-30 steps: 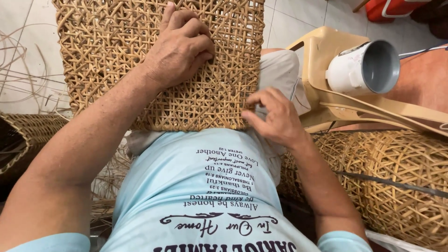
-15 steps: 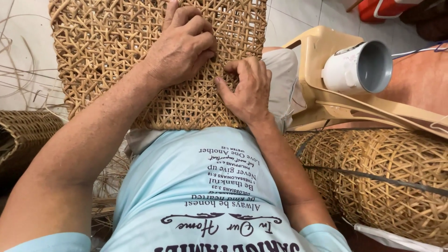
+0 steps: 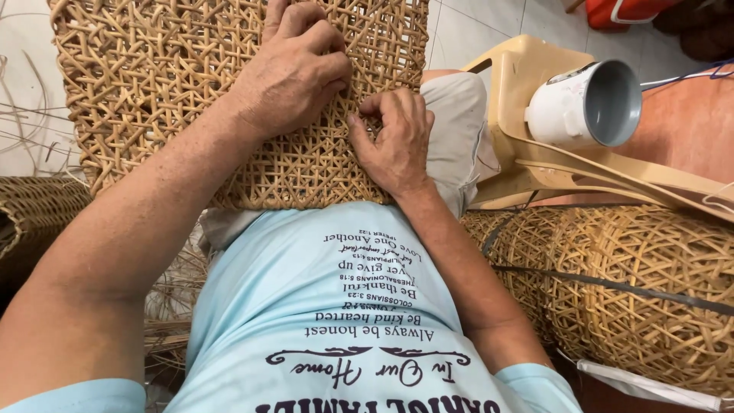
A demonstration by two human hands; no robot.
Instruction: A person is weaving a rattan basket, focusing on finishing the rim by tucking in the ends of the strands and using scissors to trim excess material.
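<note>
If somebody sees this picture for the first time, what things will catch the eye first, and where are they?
First comes the big open-weave cane panel across the person's lap, filling the upper left. Both hands press on it: the left hand lies curled on top, and the right hand pinches at the weave just beside it. At the upper right, a white mug lies tipped on a beige plastic stool, with a woven basket below.

The woven panel point(image 3: 176, 99) fills the lap, both hands pressed on it. Right, a plastic chair point(image 3: 535, 145) with a mug point(image 3: 585, 107) and stacked baskets point(image 3: 634, 283) crowd in; bare floor point(image 3: 27, 53) lies left.
</note>
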